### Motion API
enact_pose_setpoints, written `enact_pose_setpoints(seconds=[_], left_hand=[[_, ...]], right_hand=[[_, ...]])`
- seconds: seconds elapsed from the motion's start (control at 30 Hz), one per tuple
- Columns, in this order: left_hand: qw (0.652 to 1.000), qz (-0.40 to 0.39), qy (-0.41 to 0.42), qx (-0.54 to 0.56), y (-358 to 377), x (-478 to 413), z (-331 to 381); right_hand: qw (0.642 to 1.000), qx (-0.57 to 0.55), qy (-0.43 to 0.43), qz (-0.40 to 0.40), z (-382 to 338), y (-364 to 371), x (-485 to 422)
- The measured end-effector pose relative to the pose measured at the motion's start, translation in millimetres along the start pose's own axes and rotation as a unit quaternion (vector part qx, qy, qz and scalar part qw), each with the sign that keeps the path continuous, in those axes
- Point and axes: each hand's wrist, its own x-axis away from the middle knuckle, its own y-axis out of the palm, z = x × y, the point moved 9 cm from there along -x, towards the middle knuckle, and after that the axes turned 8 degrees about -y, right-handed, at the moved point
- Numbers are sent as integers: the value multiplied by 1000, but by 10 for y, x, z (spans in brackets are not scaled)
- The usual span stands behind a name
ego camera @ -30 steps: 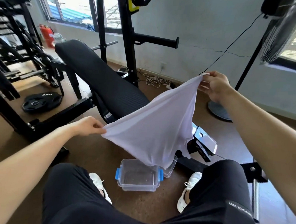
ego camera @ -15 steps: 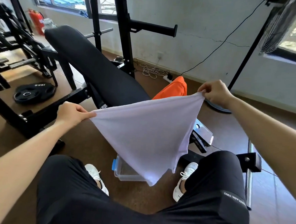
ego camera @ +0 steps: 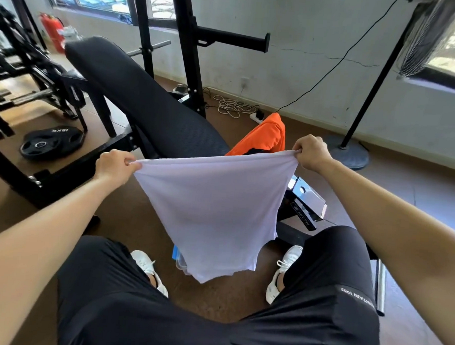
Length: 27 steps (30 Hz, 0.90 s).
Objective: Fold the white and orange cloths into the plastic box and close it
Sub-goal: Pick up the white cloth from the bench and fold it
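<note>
The white cloth (ego camera: 213, 211) hides nearly all of the plastic box (ego camera: 182, 266) behind its lower left edge; only a blue-clipped clear corner shows. Behind its top edge, the lower part of the orange cloth (ego camera: 268, 136) is covered. Up and right of it, the standing fan (ego camera: 426, 38) is cut off by the picture's top edge.

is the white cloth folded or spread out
Spread out: the left hand and right hand each pinch a top corner of the white cloth, which hangs stretched between them above the floor.
</note>
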Motion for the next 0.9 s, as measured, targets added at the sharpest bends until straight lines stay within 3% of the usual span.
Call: enact_pose_setpoints(seconds=[0.07,0.17,0.23,0.3,0.33,0.47,0.6,0.73,0.9], left_hand=[[1000,-13,7,-10,-24,-4,38],[993,91,18,76,-293,7,-10],[992,88,-9,90,-290,34,-126],[999,29,-45,8,-124,72,-260],[998,22,-56,-7,-96,102,-312],[987,30,-101,117,-42,149,-407],[940,29,-167,295,45,172,-359],[874,77,-261,403,77,246,-399],[890,119,-233,374,8,425,-183]], right_hand=[[998,-33,12,44,-11,-102,2],[977,-129,26,170,27,-312,89],[982,-138,40,123,61,-196,149],[989,-117,79,42,158,-1,227],[986,-129,101,38,214,36,273],[938,-293,173,68,270,184,360],[908,-342,224,92,251,280,393],[927,-264,210,164,207,140,445],[932,-259,137,215,-42,35,543]])
